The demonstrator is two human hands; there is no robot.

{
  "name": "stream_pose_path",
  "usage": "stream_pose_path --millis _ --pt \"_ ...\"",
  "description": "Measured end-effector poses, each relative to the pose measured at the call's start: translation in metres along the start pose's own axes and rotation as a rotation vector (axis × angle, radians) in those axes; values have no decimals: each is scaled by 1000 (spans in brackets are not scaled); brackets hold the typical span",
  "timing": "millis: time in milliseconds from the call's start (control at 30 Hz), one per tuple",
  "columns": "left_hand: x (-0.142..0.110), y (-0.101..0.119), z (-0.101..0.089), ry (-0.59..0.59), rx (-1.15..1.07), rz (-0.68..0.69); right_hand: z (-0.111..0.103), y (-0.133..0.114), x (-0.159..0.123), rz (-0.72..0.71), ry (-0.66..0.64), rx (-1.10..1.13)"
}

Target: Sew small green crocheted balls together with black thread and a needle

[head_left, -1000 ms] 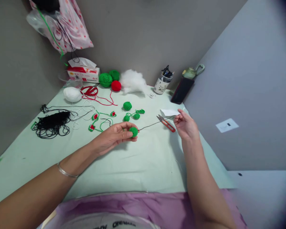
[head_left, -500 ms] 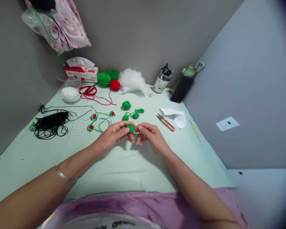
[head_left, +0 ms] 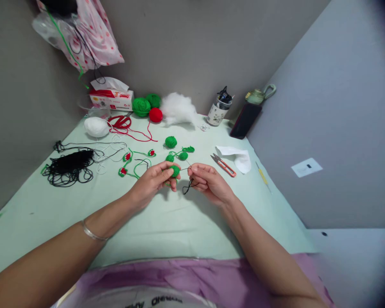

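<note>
Between the thumb and fingers of my left hand (head_left: 156, 176) is a small green crocheted ball (head_left: 175, 171). My right hand (head_left: 208, 179) pinches a thin sewing needle (head_left: 188, 163) whose tip points up and to the left. A strand of black thread (head_left: 185, 169) runs taut from the ball to the right fingertips, and a loop of it hangs below them. Just beyond the hands lie more small green crocheted pieces (head_left: 183, 156) and a little green yarn ball (head_left: 170, 142). Red and green crocheted pieces (head_left: 123, 171) with green tails rest left of my left hand.
Orange thread snips (head_left: 223, 165) and a white tissue (head_left: 239, 158) lie right of the hands, with a yellow-handled hook (head_left: 262, 175) farther right. Black yarn (head_left: 71, 164) spreads at left. Along the back stand a tissue box (head_left: 111, 99), white stuffing (head_left: 179, 110), a pen cup (head_left: 218, 112) and a phone (head_left: 245, 120).
My right hand has moved a little right, away from the green ball. Black thread now stretches between the ball and my right fingers. My left hand keeps its hold.
</note>
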State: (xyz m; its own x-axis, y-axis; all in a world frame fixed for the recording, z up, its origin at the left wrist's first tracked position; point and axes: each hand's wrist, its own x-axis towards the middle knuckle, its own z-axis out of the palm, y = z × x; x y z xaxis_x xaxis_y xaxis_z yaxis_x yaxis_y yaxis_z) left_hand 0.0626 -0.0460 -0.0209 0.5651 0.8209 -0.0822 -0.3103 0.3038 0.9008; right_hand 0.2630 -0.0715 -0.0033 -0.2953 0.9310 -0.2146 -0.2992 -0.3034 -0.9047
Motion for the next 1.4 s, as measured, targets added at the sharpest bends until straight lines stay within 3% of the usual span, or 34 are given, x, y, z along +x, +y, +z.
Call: stream_pose_path --millis 133,300,467,600,833,967,1033,1100,1267,1400 --pt "0 0 -1 -35 11 -47 -1 -2 -1 -26 21 15" --pt "-1 -3 -2 11 99 -61 1 -8 -6 -84 61 -148" --pt "-2 -6 0 28 259 36 8 -6 -12 -199 103 -289" --pt "-4 -4 3 131 340 148 15 4 -17 -271 51 -495" --pt "-5 1 3 181 252 243 22 10 -20 -431 -11 -809" --pt "-5 4 0 224 321 250 19 6 -22 -664 124 -925" --pt "-5 5 -2 241 329 242 18 5 -22 -715 206 -932" --pt "-5 5 -3 239 298 234 18 5 -22 -676 236 -856" --pt "-5 4 -1 200 238 213 24 8 -21 -401 235 -529" --pt "-6 3 2 164 218 198 29 7 -21 -320 227 -521"
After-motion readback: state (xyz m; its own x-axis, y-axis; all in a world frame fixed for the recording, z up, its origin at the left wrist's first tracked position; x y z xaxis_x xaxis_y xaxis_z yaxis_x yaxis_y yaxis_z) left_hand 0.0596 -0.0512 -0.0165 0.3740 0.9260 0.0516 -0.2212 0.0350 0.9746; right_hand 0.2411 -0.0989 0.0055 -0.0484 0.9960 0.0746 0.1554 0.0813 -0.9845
